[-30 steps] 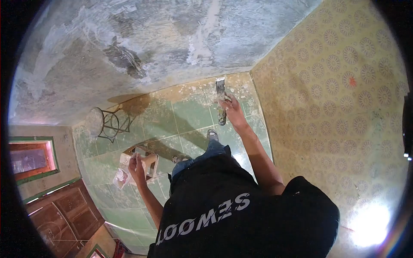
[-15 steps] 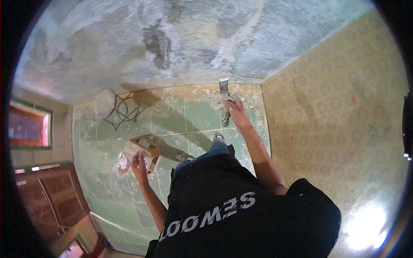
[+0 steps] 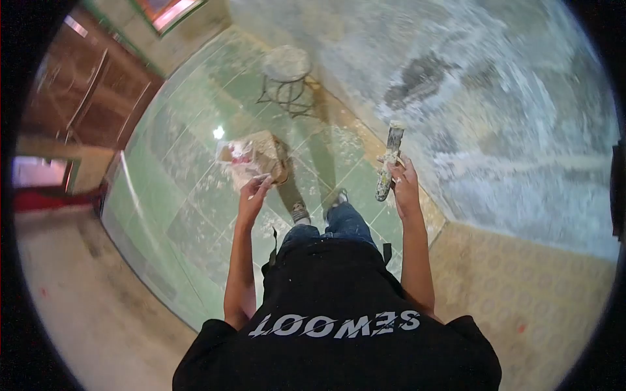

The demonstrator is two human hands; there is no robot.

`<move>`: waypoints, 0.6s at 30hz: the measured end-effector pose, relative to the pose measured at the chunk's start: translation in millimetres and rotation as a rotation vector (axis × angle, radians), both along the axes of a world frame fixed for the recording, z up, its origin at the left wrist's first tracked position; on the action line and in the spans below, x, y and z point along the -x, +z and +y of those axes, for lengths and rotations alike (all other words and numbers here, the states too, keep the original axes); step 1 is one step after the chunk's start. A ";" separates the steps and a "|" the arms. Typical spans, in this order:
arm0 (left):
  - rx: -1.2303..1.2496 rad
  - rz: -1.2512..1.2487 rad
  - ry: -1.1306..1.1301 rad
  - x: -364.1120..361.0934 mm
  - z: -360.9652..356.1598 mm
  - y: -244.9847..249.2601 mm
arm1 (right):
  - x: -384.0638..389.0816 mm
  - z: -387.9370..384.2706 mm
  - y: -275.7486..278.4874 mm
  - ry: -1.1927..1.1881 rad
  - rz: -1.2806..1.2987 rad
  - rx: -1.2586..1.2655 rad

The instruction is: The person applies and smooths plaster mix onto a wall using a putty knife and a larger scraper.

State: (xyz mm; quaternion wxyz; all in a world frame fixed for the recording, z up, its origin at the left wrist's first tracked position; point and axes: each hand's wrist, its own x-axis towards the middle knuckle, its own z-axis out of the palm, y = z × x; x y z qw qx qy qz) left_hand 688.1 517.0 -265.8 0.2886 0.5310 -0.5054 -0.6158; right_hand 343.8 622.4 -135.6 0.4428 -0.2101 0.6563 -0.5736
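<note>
My right hand [image 3: 405, 176] is wrapped round the handle of a putty knife [image 3: 394, 140]. Its dark blade points up and away from me, with whitish paste on its tip, and the handle is spotted with dried paste. Closed in a pinch, my left hand [image 3: 255, 190] has a small pale edge showing at the fingertips; what it holds I cannot make out. Just beyond that hand stands a low wooden stool [image 3: 279, 171], its top whitened with powder. A clear plastic bag [image 3: 240, 153] with pink and white in it lies on the stool.
A round stool [image 3: 287, 63] with a curled metal frame stands by the patchy grey wall [image 3: 482, 124]. White splatter covers parts of the green tiled floor [image 3: 195, 215]. A brown door [image 3: 88, 85] is at the upper left.
My view has swung left, so the grey wall now lies to the right. The putty knife stays in my right hand. My left hand now sits in front of the low stool, its fingers pinched.
</note>
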 end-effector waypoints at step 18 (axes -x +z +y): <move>-0.386 0.041 0.314 -7.8 -69.9 19.4 | -203.0 -255.2 -167.1 0.787 -0.473 -0.185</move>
